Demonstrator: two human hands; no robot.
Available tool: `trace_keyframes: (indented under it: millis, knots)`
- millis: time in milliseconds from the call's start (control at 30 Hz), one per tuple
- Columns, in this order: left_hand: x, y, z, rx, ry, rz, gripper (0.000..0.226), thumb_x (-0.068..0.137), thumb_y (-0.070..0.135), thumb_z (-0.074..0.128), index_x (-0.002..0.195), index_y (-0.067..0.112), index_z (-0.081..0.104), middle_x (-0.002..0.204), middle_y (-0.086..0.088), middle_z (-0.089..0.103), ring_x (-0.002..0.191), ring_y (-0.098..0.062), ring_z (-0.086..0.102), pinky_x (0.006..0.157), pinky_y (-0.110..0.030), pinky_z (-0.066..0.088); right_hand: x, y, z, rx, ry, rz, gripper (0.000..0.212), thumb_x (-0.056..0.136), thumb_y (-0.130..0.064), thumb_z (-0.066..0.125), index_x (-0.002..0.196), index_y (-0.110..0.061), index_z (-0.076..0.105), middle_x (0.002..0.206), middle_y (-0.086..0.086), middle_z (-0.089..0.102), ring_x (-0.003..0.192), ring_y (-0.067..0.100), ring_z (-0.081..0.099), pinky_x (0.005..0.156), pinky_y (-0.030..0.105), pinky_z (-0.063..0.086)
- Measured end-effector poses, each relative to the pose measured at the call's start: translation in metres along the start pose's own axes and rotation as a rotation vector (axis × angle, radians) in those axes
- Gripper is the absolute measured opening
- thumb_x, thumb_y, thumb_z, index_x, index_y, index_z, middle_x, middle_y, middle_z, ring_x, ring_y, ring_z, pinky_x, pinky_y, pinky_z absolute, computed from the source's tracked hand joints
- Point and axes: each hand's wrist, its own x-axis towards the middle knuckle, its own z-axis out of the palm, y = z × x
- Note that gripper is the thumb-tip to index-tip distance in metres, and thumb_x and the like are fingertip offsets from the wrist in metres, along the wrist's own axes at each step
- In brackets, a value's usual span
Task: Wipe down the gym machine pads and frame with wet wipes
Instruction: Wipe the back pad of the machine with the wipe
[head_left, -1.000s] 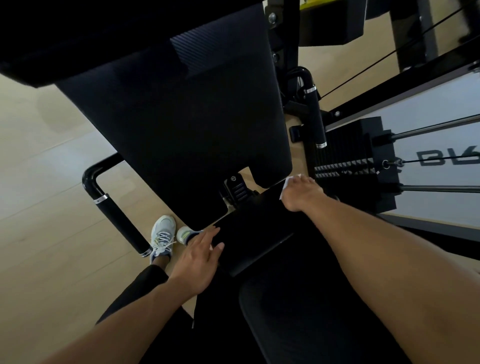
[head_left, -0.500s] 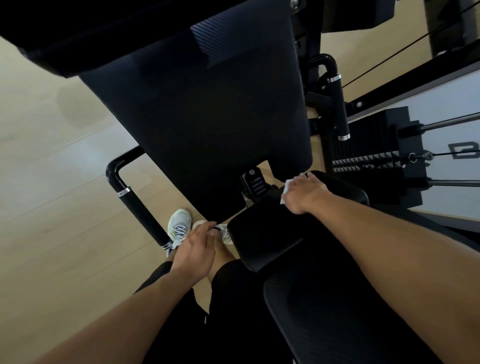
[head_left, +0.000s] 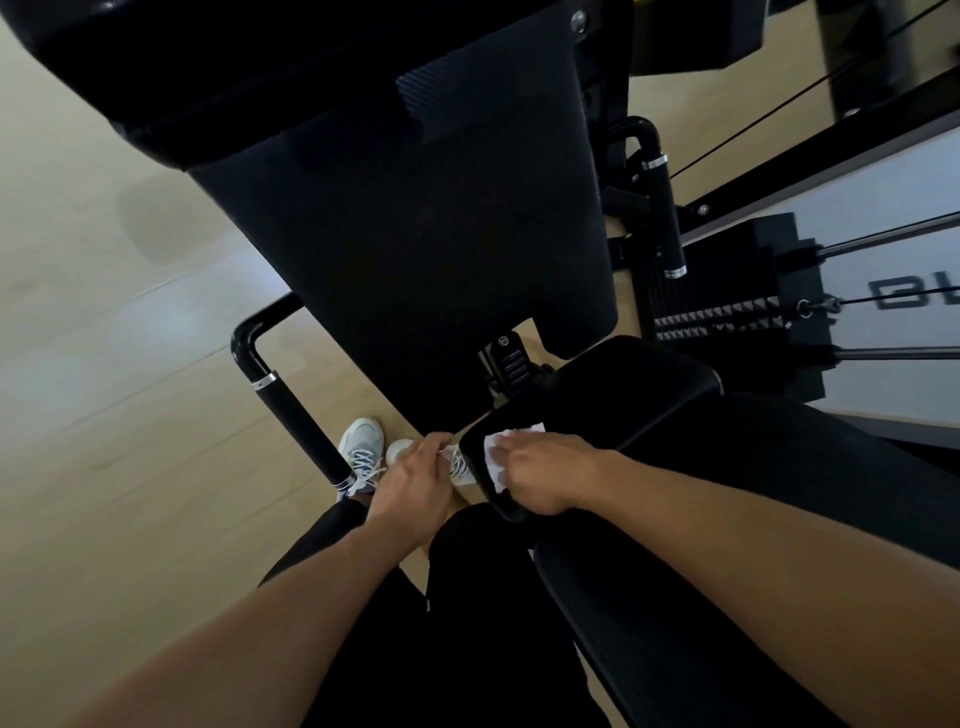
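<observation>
My right hand (head_left: 540, 470) holds a white wet wipe (head_left: 493, 460) against the near left corner of the small black seat pad (head_left: 628, 395), fingers bent over the wipe and the pad's edge. Just left of that corner my left hand (head_left: 415, 483) hovers with fingers loosely curled and nothing visible in it. The big black back pad (head_left: 457, 234) rises behind the seat. Another black pad (head_left: 675, 597) lies under my right forearm.
A black frame handle (head_left: 291, 410) with a chrome ring stands at the left, and a second handle (head_left: 665, 218) at the right. The weight stack (head_left: 727, 317) with cables and guide rods is at the far right. My white shoes (head_left: 363, 452) are on the wooden floor.
My right hand slid the wipe from the seat pad's far right edge to its near left corner. My left hand came off the pad and now hovers beside it.
</observation>
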Motion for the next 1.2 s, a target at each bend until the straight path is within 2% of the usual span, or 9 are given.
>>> trace_keyframes:
  millis: [100, 233, 400, 567, 767, 867, 1000, 1100, 1200]
  knots:
    - [0.004, 0.011, 0.002, -0.048, 0.017, 0.056, 0.035, 0.107, 0.027, 0.035, 0.138, 0.024, 0.051, 0.134, -0.003, 0.058, 0.122, -0.024, 0.055, 0.102, -0.042, 0.045, 0.017, 0.023, -0.014, 0.026, 0.090, 0.100, 0.026, 0.101, -0.019, 0.045, 0.107, -0.028, 0.069, 0.134, 0.001, 0.052, 0.129, 0.023, 0.049, 0.111, 0.042, 0.039]
    - [0.008, -0.002, -0.003, -0.057, 0.079, 0.017, 0.036, 0.105, 0.025, 0.037, 0.137, 0.022, 0.053, 0.133, -0.004, 0.060, 0.122, -0.023, 0.055, 0.101, -0.040, 0.046, 0.061, 0.001, -0.006, -0.004, 0.081, 0.100, 0.036, 0.103, -0.024, 0.040, 0.132, -0.008, 0.055, 0.136, 0.011, 0.053, 0.129, 0.029, 0.050, 0.109, 0.044, 0.042]
    - [-0.004, -0.012, -0.019, -0.019, 0.076, -0.048, 0.037, 0.104, 0.024, 0.038, 0.137, 0.022, 0.055, 0.134, -0.004, 0.058, 0.119, -0.024, 0.057, 0.096, -0.036, 0.046, 0.038, -0.032, 0.015, 0.051, 0.003, 0.098, 0.051, 0.095, -0.019, 0.044, 0.144, -0.009, 0.043, 0.150, 0.010, 0.044, 0.137, 0.027, 0.045, 0.111, 0.045, 0.043]
    - [-0.017, -0.001, -0.023, -0.049, 0.019, -0.059, 0.036, 0.102, 0.024, 0.040, 0.134, 0.026, 0.057, 0.135, -0.002, 0.060, 0.122, -0.026, 0.057, 0.102, -0.039, 0.046, -0.014, -0.062, 0.033, -0.175, 0.010, 0.131, 0.068, 0.103, -0.024, 0.047, 0.161, -0.008, 0.016, 0.171, 0.005, 0.006, 0.158, 0.022, 0.004, 0.128, 0.038, 0.014]
    - [-0.027, -0.004, -0.020, -0.135, 0.067, -0.036, 0.029, 0.101, 0.023, 0.044, 0.122, 0.025, 0.063, 0.125, 0.003, 0.065, 0.115, -0.019, 0.060, 0.099, -0.036, 0.048, 0.027, -0.072, 0.012, -0.118, 0.114, 0.229, 0.045, 0.104, -0.008, 0.045, 0.148, -0.005, 0.041, 0.155, 0.013, 0.040, 0.142, 0.026, 0.041, 0.106, 0.038, 0.044]
    - [-0.033, -0.020, -0.023, -0.176, 0.142, -0.067, 0.030, 0.101, 0.024, 0.043, 0.123, 0.026, 0.063, 0.125, 0.003, 0.065, 0.114, -0.019, 0.061, 0.099, -0.037, 0.048, 0.044, -0.072, 0.017, -0.133, 0.148, 0.247, 0.057, 0.104, -0.006, 0.044, 0.157, -0.003, 0.027, 0.168, 0.010, 0.019, 0.154, 0.026, 0.024, 0.118, 0.040, 0.034]
    - [-0.046, -0.042, -0.015, -0.219, 0.178, -0.139, 0.030, 0.101, 0.023, 0.045, 0.121, 0.022, 0.067, 0.123, -0.001, 0.066, 0.114, -0.021, 0.061, 0.099, -0.034, 0.047, 0.018, -0.066, 0.029, -0.266, 0.161, 0.308, 0.055, 0.103, -0.013, 0.039, 0.155, -0.002, 0.025, 0.161, 0.013, 0.031, 0.151, 0.031, 0.025, 0.119, 0.038, 0.029]
    - [-0.052, -0.042, 0.006, -0.335, 0.195, -0.234, 0.027, 0.100, 0.027, 0.049, 0.117, 0.024, 0.070, 0.122, 0.001, 0.067, 0.114, -0.020, 0.061, 0.098, -0.034, 0.048, 0.012, -0.062, 0.036, -0.351, 0.095, 0.230, 0.065, 0.104, -0.016, 0.036, 0.160, 0.000, 0.006, 0.168, 0.016, 0.012, 0.157, 0.031, 0.009, 0.127, 0.037, 0.009]
    - [-0.062, -0.030, 0.030, -0.408, 0.200, -0.247, 0.027, 0.099, 0.028, 0.050, 0.119, 0.026, 0.068, 0.122, 0.004, 0.067, 0.114, -0.018, 0.062, 0.096, -0.032, 0.048, 0.045, -0.057, 0.028, -0.365, -0.002, 0.199, 0.078, 0.101, -0.013, 0.046, 0.160, -0.001, -0.003, 0.170, 0.014, -0.004, 0.158, 0.029, -0.002, 0.127, 0.038, 0.004]
